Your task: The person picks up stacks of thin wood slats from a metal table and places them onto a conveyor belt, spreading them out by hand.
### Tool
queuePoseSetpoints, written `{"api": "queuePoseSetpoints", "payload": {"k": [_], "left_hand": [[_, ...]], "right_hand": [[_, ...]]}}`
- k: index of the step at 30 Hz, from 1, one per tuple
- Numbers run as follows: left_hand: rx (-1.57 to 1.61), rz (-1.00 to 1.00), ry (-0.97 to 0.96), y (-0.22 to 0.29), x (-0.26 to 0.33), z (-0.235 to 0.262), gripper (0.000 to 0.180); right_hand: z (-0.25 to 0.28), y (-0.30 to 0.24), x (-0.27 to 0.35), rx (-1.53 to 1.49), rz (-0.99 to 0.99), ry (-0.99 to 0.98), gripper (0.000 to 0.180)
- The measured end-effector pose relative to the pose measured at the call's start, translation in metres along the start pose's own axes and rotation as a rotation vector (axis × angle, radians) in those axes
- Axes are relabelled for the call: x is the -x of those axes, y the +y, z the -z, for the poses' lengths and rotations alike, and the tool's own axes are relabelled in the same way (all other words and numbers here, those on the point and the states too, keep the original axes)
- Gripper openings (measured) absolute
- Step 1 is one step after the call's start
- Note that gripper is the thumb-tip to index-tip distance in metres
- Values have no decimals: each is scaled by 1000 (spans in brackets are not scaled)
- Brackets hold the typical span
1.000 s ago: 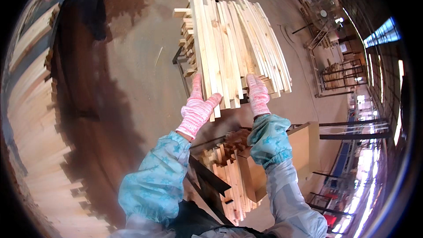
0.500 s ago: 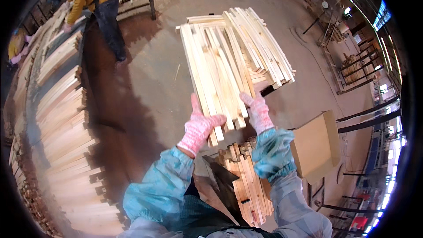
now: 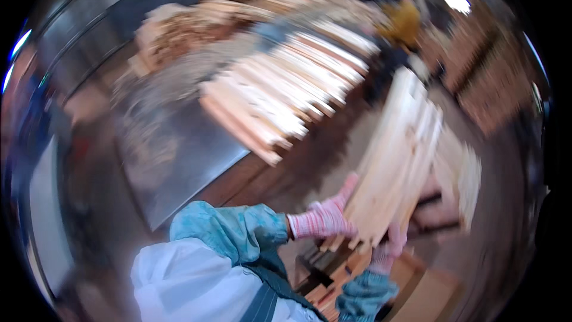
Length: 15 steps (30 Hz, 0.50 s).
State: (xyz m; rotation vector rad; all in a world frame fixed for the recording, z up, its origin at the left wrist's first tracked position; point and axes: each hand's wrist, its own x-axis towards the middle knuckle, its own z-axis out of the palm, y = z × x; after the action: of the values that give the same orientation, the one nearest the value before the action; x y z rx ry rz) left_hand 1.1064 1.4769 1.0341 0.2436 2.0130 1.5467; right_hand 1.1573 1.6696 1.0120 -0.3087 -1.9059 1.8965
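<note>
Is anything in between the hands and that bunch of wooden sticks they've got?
Nothing visible except the pink-and-white gloves. The left hand and right hand hold the near end of the wooden sticks from either side. The picture is blurry, so something tiny might not show.

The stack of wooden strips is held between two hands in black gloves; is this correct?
The glove colour is wrong: the head view shows pink-and-white gloves, not black. The stack of wooden strips is held between the left hand and right hand.
</note>
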Motion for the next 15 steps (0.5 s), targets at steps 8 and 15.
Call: {"api": "queuePoseSetpoints", "payload": {"k": [8,15], "left_hand": [[38,7,455,32,159,60,123],[54,240,968,7,457,64,124]], "right_hand": [[-92,-46,26,-416,-246,-444,62],[-229,-71,231,-578,-503,-855,63]]}}
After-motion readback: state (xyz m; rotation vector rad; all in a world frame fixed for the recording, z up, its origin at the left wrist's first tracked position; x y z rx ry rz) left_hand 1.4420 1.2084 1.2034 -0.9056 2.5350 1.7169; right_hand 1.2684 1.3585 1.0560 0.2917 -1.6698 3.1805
